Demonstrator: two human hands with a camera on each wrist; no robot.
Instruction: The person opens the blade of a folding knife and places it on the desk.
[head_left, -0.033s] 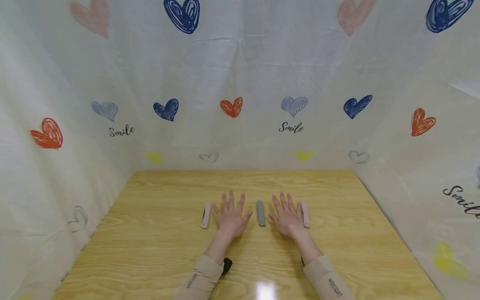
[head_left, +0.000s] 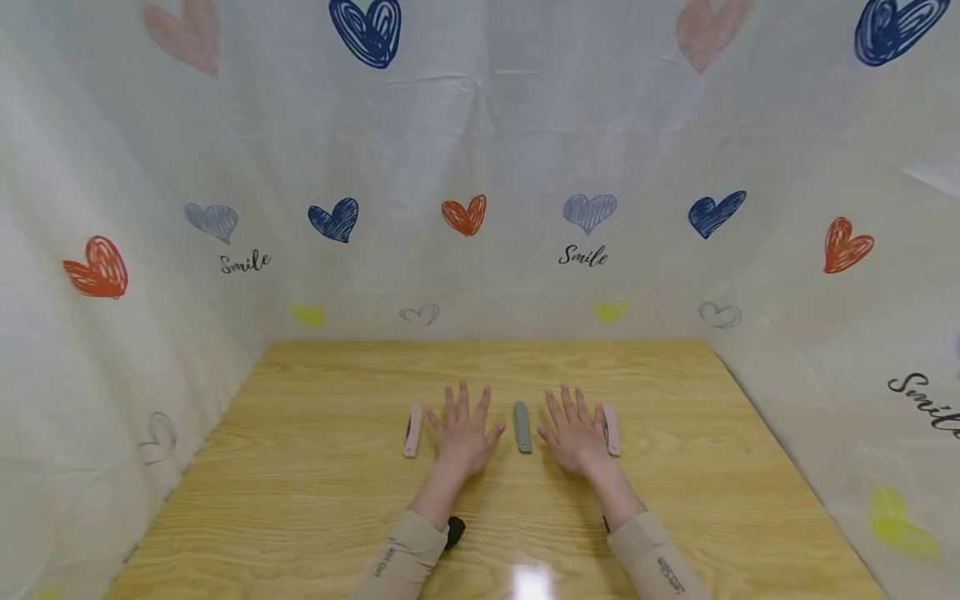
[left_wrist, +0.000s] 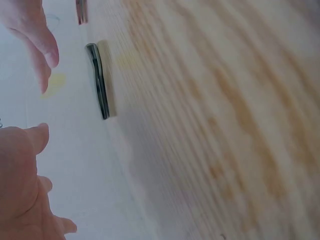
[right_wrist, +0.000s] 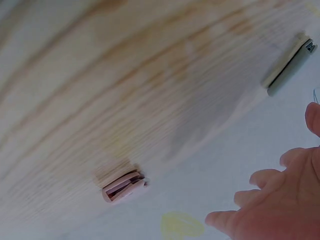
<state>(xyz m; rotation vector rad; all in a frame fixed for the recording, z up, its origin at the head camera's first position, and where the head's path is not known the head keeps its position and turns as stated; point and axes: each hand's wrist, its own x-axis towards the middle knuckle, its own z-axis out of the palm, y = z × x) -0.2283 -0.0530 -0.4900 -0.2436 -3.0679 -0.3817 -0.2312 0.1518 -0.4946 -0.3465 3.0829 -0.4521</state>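
My left hand (head_left: 462, 437) is held palm down with fingers spread, between a slim pink folding-handle tool (head_left: 413, 431) on its left and a similar grey-green tool (head_left: 522, 427). On the other side of the green tool, my right hand (head_left: 575, 435) also has its fingers spread and holds nothing. Its little finger partly hides a second pink tool (head_left: 612, 430) in the head view. A dark slot runs along this pink tool (right_wrist: 124, 186) in the right wrist view. Both wrist views show the hands raised above the table. The tools' exact kind cannot be made out.
The tools lie in a row on a wood-grain table (head_left: 337, 500). White cloth (head_left: 480, 150) printed with hearts and "Smile" hangs behind it and along both sides. A black object (head_left: 455, 532) shows at the left cuff.
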